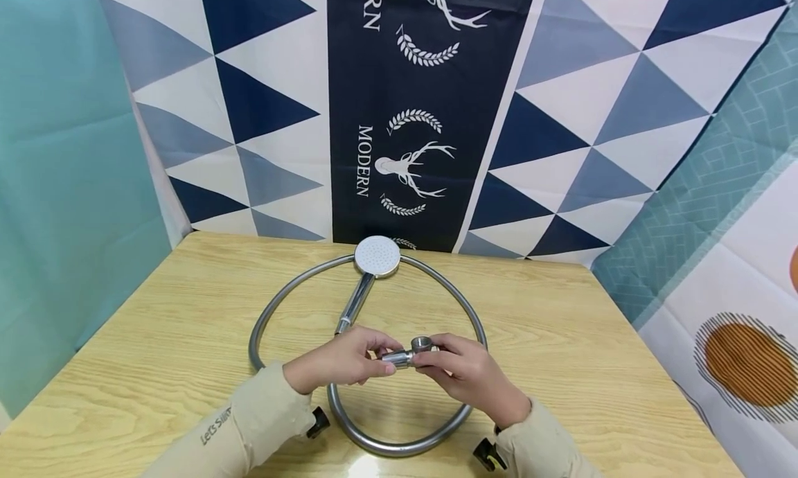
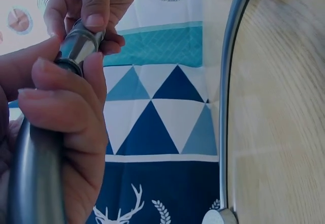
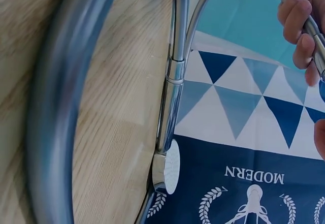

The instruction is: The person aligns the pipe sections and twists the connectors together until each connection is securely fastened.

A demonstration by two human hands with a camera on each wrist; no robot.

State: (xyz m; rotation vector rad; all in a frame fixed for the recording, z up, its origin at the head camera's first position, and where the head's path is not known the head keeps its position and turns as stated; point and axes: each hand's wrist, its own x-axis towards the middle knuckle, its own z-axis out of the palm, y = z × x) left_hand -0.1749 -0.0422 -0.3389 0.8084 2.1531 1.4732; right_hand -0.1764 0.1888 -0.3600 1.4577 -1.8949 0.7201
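Between the two hands in the head view is a chrome hose end [image 1: 395, 359], pinched by my left hand [image 1: 349, 359]. My right hand [image 1: 464, 370] grips a small metal fitting [image 1: 421, 342] with a round threaded opening facing up. The hose end and fitting meet in line; whether they are screwed together cannot be told. In the left wrist view, the left fingers [image 2: 71, 102] curl about the grey shower hose [image 2: 38, 178], and the right thumb presses the metal piece [image 2: 84, 43]. The right wrist view shows the hose running through the left hand [image 3: 299, 31].
A handheld shower head [image 1: 377, 256] lies face up beyond the hands, its chrome handle [image 1: 357, 301] pointing toward the left hand. Its hose [image 1: 399, 450] loops widely over the wooden table [image 1: 548, 339]. A patterned cloth [image 1: 280, 118] hangs behind the table.
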